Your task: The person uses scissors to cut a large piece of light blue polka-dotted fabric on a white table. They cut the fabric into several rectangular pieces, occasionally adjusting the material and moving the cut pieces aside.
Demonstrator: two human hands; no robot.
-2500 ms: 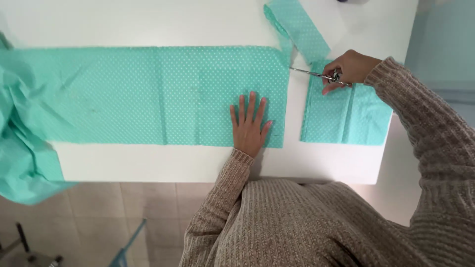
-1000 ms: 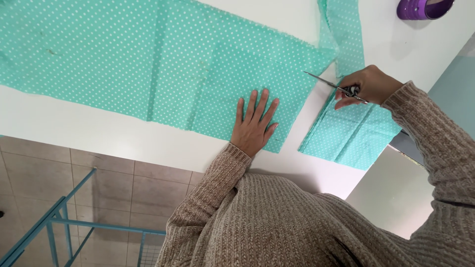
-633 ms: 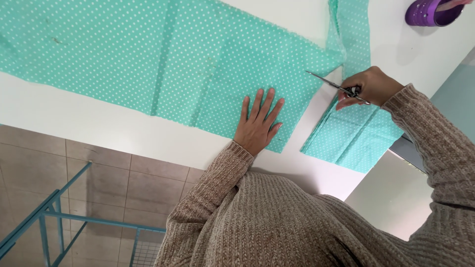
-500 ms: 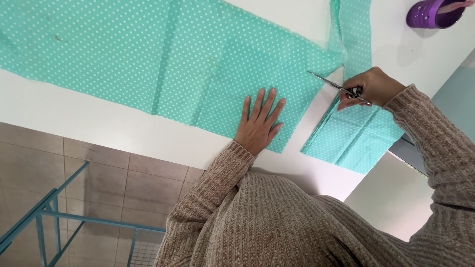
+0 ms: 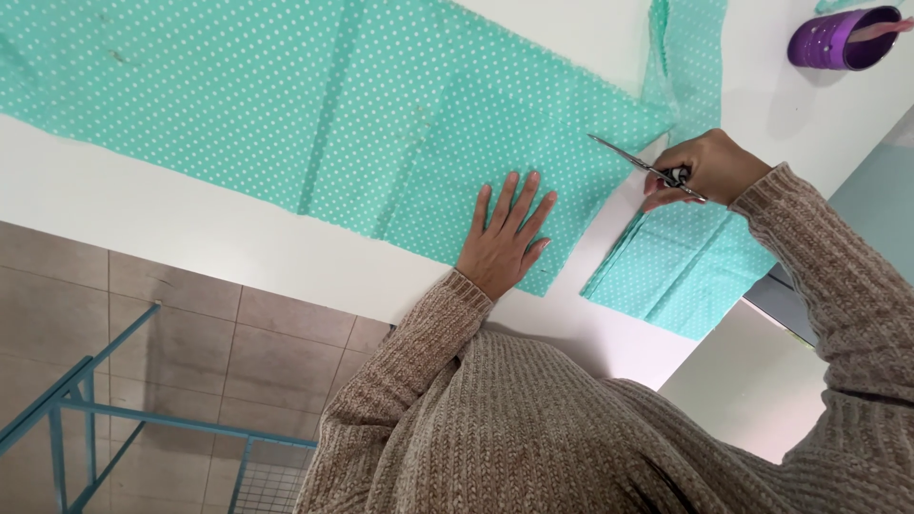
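A long piece of turquoise fabric with white dots lies spread on a white table. My left hand rests flat on the fabric near its cut end, fingers spread. My right hand grips a pair of metal scissors, their blades pointing left at the fabric's edge. Under that hand lies a separate folded piece of the same fabric. A narrow strip of it runs toward the table's far side.
A purple cup stands at the far right of the table. Beyond the table's near edge are a tiled floor and a blue metal wire rack.
The view has swung and tilted, showing more of the floor and the purple cup. Both hands keep their places on the fabric and scissors; the scissors have edged slightly along the cut.
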